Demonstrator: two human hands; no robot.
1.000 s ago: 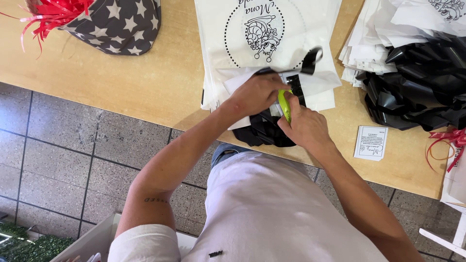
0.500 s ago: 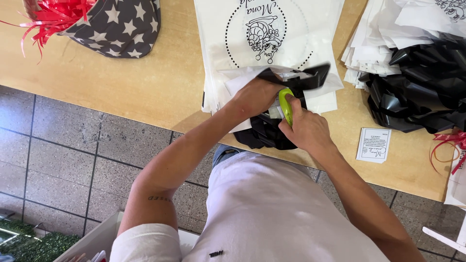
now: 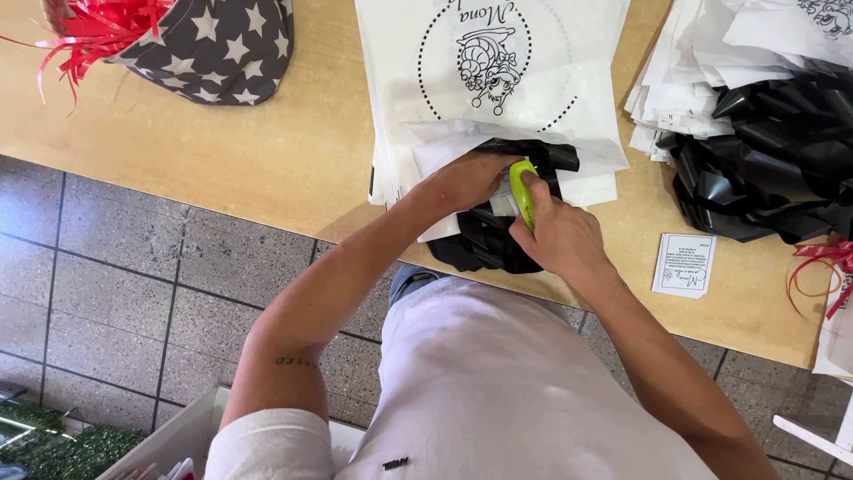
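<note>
**Hands close in on the black bow at the table edge**

Since the earlier frames the black strip that stuck out at the upper right of the bundle has been drawn down flatter, and both hands sit a little tighter together over it; that reads as the fastening being pressed home rather than just lined up.

Largest first: the wooden table [image 3: 267, 169] fills the upper half of the frame, with grey floor tiles [image 3: 107, 284] below it at the left. A stack of white printed bags [image 3: 444, 80] lies at top centre, its near edge hanging toward the person. At the upper right a heap of black bows [image 3: 773, 169] rests against more white bags. A star-patterned grey fabric piece [image 3: 222, 44] with red ribbon [image 3: 89, 31] sits in the upper left.

At centre frame, the black bow [image 3: 484, 244] lies on the table edge, partly under the bags. The left hand [image 3: 462, 178] is curled down onto it, fingers closed and pinning bag and bow. The right hand [image 3: 564, 236] is wrapped shut around a lime-green tool [image 3: 522, 191], probably a small stapler, though its working end is hidden.

A small white card [image 3: 684, 265] lies at the right, apart from the hands.
</note>
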